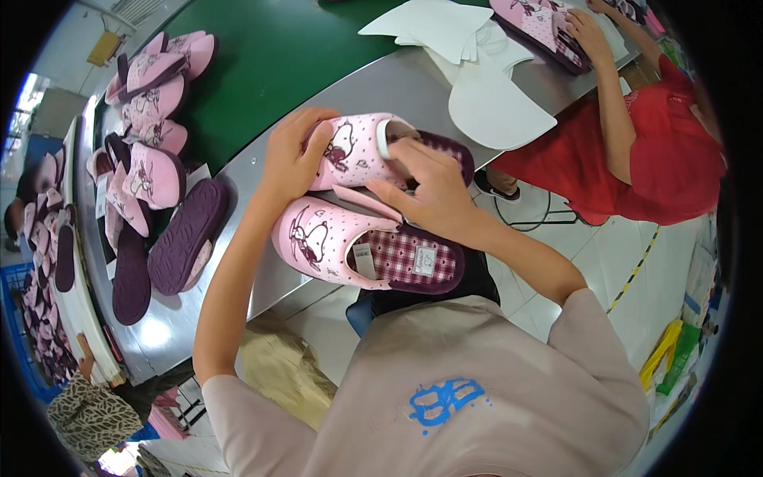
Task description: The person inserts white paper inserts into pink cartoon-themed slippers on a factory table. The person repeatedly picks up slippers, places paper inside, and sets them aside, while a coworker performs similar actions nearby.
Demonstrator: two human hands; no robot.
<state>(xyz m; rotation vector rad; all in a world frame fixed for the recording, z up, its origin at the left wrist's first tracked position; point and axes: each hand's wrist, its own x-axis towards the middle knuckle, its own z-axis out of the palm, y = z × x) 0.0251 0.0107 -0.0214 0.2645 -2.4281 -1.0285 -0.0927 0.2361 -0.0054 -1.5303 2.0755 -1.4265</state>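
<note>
Our left hand (296, 151) is partly closed over the toe of the upper slipper (358, 151), thumb lying on its pink front. Our right hand (433, 187) is half curled, its fingers bent at that slipper's opening; we cannot tell how firmly it grips, as the fingertips are partly hidden.

We see this slipper just above the middle of the frame, its long axis nearly level, toe pointing left and heel right. Just below it, the lower slipper (318, 238) also points its toe left, its heel end dipping slightly to the right. Both are pale pink with small dots and a line-drawn dog on the front, above dark plum soles. A white edge shows at the upper one's opening; inside the lower one we see a checked insole with a pale patch, and a white label.

Beyond our hands, the bench (262, 60) has a green top with a metal border. More pink slippers (155, 171) are heaped on it at the left, some soles up. White sheets (497, 103) overlap at the upper right, near a co-worker in red (628, 159) touching another pink slipper (540, 32).
</note>
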